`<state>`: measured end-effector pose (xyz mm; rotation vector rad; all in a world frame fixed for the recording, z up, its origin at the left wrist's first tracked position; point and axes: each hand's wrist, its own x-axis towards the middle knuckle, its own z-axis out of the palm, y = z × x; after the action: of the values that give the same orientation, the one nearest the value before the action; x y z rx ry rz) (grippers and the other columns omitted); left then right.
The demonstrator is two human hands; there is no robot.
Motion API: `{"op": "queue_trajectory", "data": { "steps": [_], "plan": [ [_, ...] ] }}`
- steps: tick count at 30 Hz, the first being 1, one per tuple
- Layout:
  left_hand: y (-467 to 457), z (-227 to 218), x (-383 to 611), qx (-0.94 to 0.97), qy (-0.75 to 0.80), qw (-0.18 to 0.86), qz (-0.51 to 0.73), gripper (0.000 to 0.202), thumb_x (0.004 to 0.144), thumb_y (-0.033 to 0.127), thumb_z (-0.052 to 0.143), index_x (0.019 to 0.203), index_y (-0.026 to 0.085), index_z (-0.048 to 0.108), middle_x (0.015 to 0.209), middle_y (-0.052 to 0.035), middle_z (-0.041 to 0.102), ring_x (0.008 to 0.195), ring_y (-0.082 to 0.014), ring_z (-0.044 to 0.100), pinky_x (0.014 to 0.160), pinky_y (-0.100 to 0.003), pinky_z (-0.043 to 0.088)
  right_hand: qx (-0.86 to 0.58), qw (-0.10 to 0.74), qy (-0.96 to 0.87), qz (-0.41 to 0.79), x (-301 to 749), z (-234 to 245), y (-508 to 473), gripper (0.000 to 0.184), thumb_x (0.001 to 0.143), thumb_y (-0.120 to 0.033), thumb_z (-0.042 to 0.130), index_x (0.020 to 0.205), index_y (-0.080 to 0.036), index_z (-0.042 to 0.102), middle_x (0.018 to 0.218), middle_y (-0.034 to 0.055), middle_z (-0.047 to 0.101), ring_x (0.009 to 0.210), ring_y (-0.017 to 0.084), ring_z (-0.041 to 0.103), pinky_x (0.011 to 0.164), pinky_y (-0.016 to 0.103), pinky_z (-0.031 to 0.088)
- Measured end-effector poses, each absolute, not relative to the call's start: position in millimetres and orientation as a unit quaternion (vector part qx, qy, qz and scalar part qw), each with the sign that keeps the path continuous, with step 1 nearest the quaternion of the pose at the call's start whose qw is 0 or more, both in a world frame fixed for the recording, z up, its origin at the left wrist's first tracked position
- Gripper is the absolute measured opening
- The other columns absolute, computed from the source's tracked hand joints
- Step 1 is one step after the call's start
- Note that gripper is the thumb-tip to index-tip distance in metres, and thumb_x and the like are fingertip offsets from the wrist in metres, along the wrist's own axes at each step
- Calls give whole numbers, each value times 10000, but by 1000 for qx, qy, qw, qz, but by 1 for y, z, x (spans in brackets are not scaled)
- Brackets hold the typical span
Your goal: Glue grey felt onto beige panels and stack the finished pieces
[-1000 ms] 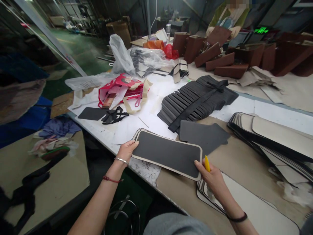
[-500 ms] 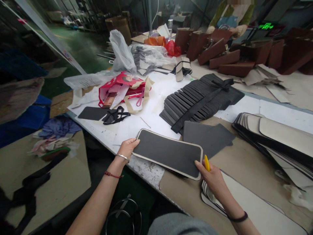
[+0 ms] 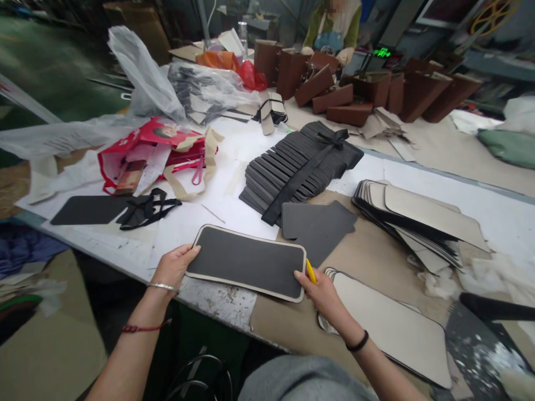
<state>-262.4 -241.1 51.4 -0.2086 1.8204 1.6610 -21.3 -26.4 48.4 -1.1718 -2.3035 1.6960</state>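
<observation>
The person's left hand [image 3: 173, 267] is closed on the left end of a pale-rimmed dark panel [image 3: 251, 264], thumb flat on the upper face, the other fingers mostly hidden by the edge. The right hand [image 3: 321, 289] is closed at the opposite end, its thumb pressing near the corner; a yellow implement [image 3: 311, 271] pokes up beside that thumb, apparently tucked in the same grip. The panel thus spans the gap between both hands, dark side up and slightly bowed, over the near edge of the surface [image 3: 217, 303]; whether its underside touches there cannot be told.

Just beyond the right hand lie loose dark sheets [image 3: 320, 223], and farther out a tied bundle of dark pieces [image 3: 301, 161]. A stack of pale panels [image 3: 393, 323] sits right beside the right hand, partly behind its wrist, with a fanned pile [image 3: 418, 217] beyond it. Ahead of the left hand and to its left are a black strap [image 3: 146, 209] and a red bag [image 3: 154, 145].

The step in hand looks like two-handed holding or squaring of the panel. A next move seems to call for level support at both ends, and for keeping the yellow implement off the dark face.
</observation>
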Motion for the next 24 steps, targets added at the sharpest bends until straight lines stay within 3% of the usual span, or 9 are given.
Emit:
{"op": "queue_trajectory", "data": {
  "steps": [4,11,16,24],
  "plan": [
    [-244,47,-270,-62,716,325,615,391,467,393,747,749,148,632,589,4,652,602,-159,612,602,-243,492,-398,2,-747,532,-24,45,-24,326,735,-479,465,582,-193,438,433,-57,391,448,96,371,458,218,317],
    [-245,41,-279,-78,725,321,604,238,572,378,676,675,169,628,606,-12,659,640,-185,617,648,-286,490,-407,-31,-749,522,-26,35,-19,314,714,-477,478,580,-195,444,421,-59,401,426,96,375,449,221,314],
    [-242,44,-282,-85,712,344,606,174,627,341,625,622,168,625,569,-25,644,574,-166,591,588,-265,471,-431,-43,-757,489,-29,32,-18,344,639,-494,539,503,-206,407,381,-58,419,402,101,393,442,225,313],
    [-247,35,-291,-79,703,367,605,222,471,297,729,609,145,647,531,-20,637,527,-157,582,540,-255,459,-443,-59,-741,501,-29,22,-16,353,625,-501,551,489,-219,386,349,-59,422,365,109,401,435,237,323]
  ]
}}
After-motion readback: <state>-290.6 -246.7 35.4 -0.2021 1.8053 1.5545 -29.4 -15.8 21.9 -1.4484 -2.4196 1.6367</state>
